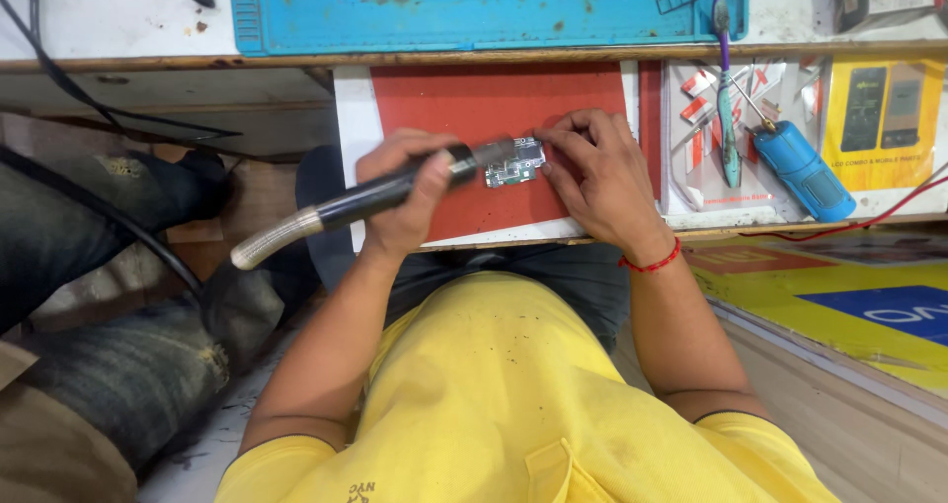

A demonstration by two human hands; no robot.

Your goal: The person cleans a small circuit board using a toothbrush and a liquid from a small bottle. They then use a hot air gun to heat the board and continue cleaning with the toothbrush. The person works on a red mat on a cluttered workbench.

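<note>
Left hand (405,192) wrapped around the black handle of a hot-air wand (395,192), fingers clamped tight on the grip, metal nozzle aimed right and down at a small circuit board (514,163). Ribbed grey hose running from the wand's rear toward the lower left. Right hand (597,182) resting on the red mat (464,103), fingertips (549,153) close together and pressed against the board's right edge, pinning it flat; not clear whether the thumb touches it too. Red thread bracelet (652,263) around that wrist. Circuit board lying near the middle of the red mat, just beyond the nozzle tip, between the two hands.

Above the mat, a blue silicone work mat (474,9) on the bench top. To the right, a blue electric screwdriver (802,170) and a purple-handled toothbrush (726,98) lying side by side on a white tray, near each other but well apart from the hands. Further right, a yellow phone-accessory package (884,118). Yellow shirt (494,385) filling the bottom of the view; another person's jeans-clad legs (109,365) at the left.
</note>
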